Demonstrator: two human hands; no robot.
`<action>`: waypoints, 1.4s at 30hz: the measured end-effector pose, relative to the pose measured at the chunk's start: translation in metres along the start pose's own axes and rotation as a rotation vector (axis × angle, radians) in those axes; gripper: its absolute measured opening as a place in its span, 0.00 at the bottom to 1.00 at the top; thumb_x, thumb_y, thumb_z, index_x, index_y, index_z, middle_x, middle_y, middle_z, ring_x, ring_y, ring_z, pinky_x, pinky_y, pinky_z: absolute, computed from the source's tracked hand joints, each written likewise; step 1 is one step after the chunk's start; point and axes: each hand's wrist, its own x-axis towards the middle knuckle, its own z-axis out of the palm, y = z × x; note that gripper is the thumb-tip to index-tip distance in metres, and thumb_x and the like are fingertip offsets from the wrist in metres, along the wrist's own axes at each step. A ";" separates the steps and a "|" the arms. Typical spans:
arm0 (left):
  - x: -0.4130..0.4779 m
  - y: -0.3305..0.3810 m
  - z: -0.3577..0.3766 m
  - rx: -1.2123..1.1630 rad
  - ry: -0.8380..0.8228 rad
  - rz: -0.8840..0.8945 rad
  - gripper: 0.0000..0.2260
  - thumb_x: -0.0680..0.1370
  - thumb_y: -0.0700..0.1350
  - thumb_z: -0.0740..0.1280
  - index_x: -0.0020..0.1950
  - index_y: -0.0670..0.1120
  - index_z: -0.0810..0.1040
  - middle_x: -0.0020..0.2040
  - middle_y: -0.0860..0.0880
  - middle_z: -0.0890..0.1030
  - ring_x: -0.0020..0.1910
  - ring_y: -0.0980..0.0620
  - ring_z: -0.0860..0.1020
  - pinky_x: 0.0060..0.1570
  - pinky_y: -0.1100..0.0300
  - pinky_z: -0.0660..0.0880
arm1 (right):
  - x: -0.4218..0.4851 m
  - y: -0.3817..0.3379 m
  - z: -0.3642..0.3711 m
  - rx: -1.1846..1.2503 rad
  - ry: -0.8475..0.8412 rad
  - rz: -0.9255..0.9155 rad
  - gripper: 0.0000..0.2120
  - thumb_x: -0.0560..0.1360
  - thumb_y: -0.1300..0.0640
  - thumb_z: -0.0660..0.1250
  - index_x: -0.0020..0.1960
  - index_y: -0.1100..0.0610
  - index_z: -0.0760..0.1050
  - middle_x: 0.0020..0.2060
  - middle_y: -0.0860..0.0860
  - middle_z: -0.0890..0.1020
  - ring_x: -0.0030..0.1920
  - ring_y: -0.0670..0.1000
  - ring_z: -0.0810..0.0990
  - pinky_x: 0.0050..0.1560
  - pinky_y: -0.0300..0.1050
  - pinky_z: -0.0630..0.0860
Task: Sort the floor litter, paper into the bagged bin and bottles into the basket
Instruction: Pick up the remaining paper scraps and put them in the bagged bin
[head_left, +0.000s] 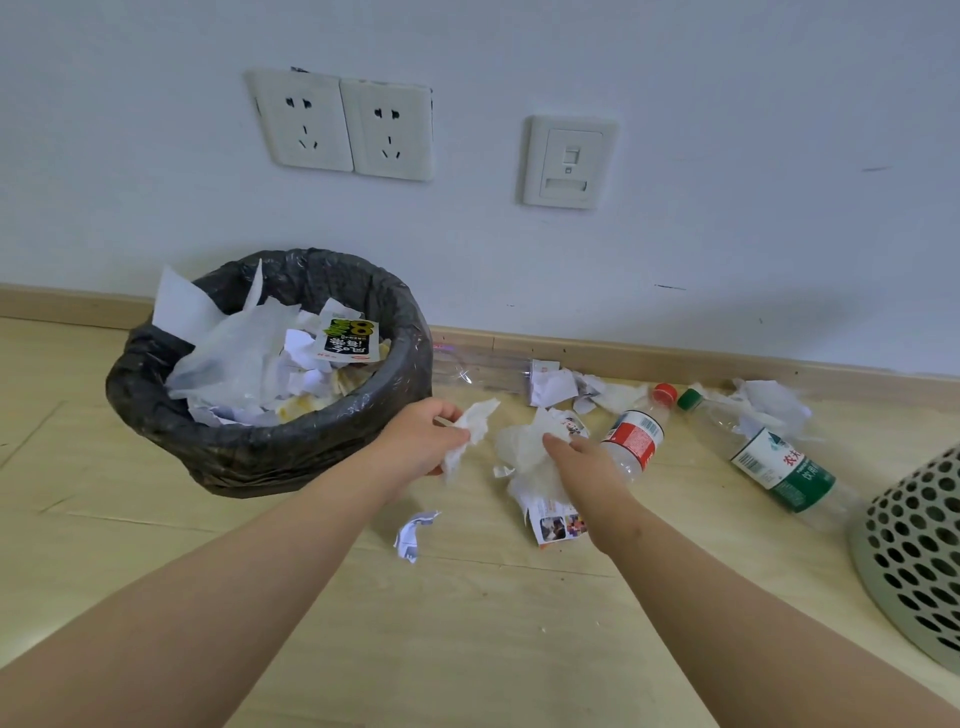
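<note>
The bin lined with a black bag (260, 447) stands at the left, heaped with white paper. Just right of its rim, my left hand (423, 436) is shut on a crumpled white tissue (470, 431). My right hand (582, 457) rests on a pile of crumpled paper (524, 447) on the floor, fingers curled into it. A red-capped bottle (636, 434) lies just right of that hand. Further right lies a green-capped bottle (769, 462). The perforated grey-green basket (914, 556) stands at the right edge.
A clear bottle (483, 366) lies along the baseboard behind the bin. More paper scraps (556, 387) and tissues (769, 402) lie by the wall. A small folded scrap (413, 532) sits on the wooden floor nearer me. Wall sockets (343, 124) are above.
</note>
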 end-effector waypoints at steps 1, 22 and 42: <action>-0.001 0.003 -0.001 0.006 0.001 0.004 0.07 0.77 0.39 0.64 0.54 0.46 0.75 0.49 0.45 0.77 0.46 0.48 0.77 0.44 0.59 0.77 | -0.001 -0.004 0.000 -0.006 0.022 -0.022 0.20 0.81 0.53 0.56 0.69 0.61 0.67 0.55 0.57 0.75 0.56 0.57 0.73 0.56 0.46 0.69; -0.021 0.072 -0.071 -0.317 0.352 0.307 0.07 0.79 0.44 0.64 0.56 0.51 0.73 0.50 0.49 0.80 0.48 0.52 0.79 0.43 0.58 0.79 | -0.023 -0.126 0.082 0.396 -0.187 -0.450 0.08 0.77 0.60 0.63 0.48 0.48 0.75 0.45 0.48 0.81 0.47 0.48 0.81 0.49 0.43 0.78; 0.011 0.028 -0.101 0.915 0.292 0.064 0.18 0.77 0.47 0.57 0.66 0.60 0.67 0.68 0.51 0.68 0.66 0.44 0.64 0.60 0.44 0.62 | 0.021 -0.042 0.068 0.109 0.023 -0.212 0.09 0.77 0.64 0.58 0.49 0.53 0.74 0.38 0.47 0.76 0.34 0.45 0.72 0.32 0.35 0.69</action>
